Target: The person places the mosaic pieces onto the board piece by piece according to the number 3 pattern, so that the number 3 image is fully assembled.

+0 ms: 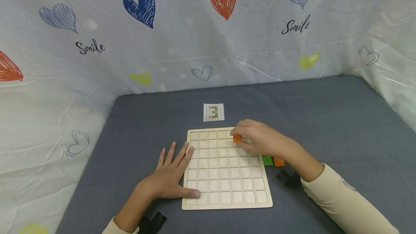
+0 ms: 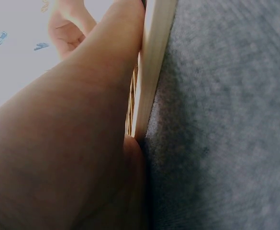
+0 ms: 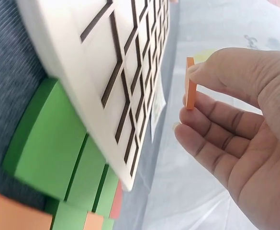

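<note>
A wooden grid board [image 1: 212, 172] with square recesses lies on the grey table. Over its far right part, my right hand [image 1: 260, 138] pinches an orange square tile [image 1: 237, 139] between thumb and fingers. In the right wrist view that tile [image 3: 190, 84] is thin and held on edge, apart from the board. My left hand [image 1: 170, 176] rests spread at the board's left edge, thumb lying on the near corner and fingertips at the rim. The left wrist view shows the hand [image 2: 82, 120] close up against the board's side [image 2: 154, 62].
Green tiles [image 3: 53, 134] and orange tiles [image 3: 15, 213] lie together beside the board's right edge, partly under my right hand in the head view. A small printed card [image 1: 213, 112] with a coloured grid pattern lies beyond the board. A patterned white curtain [image 1: 182, 39] hangs behind the table.
</note>
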`<state>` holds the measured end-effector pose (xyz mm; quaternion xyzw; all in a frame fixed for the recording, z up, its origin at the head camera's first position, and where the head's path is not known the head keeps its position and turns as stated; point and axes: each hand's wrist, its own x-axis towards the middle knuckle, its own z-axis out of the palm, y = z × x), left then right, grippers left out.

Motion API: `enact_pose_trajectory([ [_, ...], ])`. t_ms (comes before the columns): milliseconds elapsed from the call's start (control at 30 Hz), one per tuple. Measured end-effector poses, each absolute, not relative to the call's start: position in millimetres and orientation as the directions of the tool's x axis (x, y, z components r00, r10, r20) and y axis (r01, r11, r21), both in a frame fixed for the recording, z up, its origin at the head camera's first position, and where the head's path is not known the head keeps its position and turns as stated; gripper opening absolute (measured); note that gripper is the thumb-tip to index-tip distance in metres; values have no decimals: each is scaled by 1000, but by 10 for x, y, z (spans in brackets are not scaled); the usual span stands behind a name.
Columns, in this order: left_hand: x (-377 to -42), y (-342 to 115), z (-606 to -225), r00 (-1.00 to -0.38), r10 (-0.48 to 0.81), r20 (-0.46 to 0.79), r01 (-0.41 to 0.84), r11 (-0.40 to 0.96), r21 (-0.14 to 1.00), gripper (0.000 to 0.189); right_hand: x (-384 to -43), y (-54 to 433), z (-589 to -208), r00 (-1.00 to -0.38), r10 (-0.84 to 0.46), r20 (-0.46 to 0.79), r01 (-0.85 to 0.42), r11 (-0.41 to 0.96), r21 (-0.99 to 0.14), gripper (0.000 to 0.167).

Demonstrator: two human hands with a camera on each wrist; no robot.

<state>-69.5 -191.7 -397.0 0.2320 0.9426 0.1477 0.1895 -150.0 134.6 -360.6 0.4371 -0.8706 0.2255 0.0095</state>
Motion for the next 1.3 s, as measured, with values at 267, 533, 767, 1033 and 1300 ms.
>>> enact_pose_trajectory([
  [267,-700,-1930,-4016,-828,479,-292,372,858,354,130,-1544,1192,-3609,-581,-785,214,-788,478,-388,25],
  [533,-709,-1944,-4091,-832,478,-281,369,855,364,130,-1574,1056,-3641,-571,-798,193,-790,472,-390,21],
  [767,-713,-1929,-4066,-830,467,-304,366,869,335,130,-1600,958,-3696,-562,-803,195,-797,465,-385,20],
  [1033,-696,-1904,-3973,-823,471,-318,360,865,349,128,-1629,853,-3712,-535,-824,187,-814,443,-376,19],
  [1300,-704,-1905,-3993,-826,472,-309,366,865,342,128,-1636,766,-3716,-547,-826,135,-797,465,-385,18],
])
